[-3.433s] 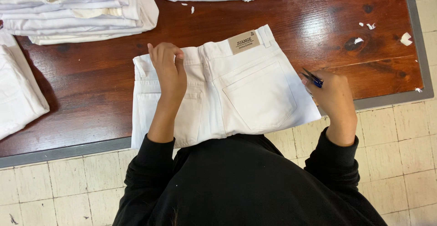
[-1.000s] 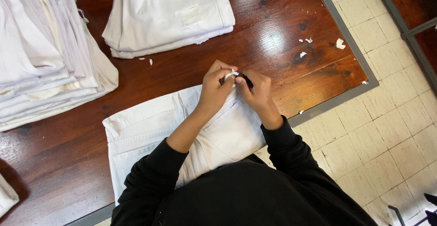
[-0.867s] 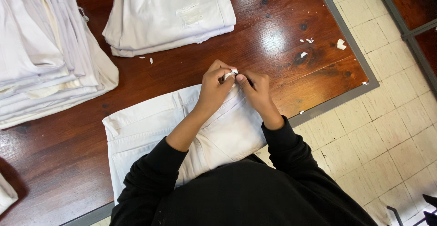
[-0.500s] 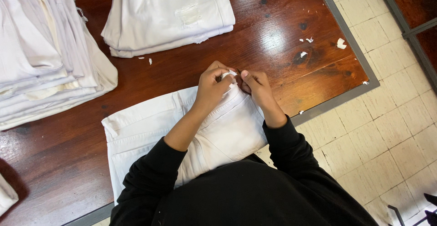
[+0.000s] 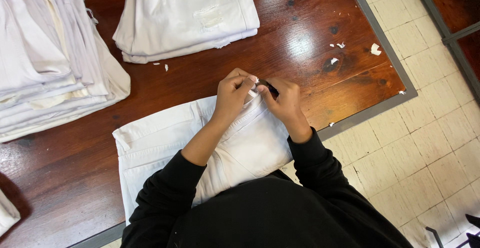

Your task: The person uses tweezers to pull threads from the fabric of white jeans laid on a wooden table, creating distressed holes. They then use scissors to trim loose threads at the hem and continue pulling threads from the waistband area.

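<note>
While the white jeans (image 5: 165,143) lie folded on the table (image 5: 210,85), left hand (image 5: 231,95) pinches their top edge and right hand (image 5: 285,103) grips a small dark tool there; soft, limp cloth, best held at the stiffer waistband.

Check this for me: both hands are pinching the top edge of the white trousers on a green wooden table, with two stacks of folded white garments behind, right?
Not quite: the table is reddish-brown wood, not green, as the head view shows. Both the left hand and right hand do pinch the top edge of the white trousers, with the stacks behind.
</note>
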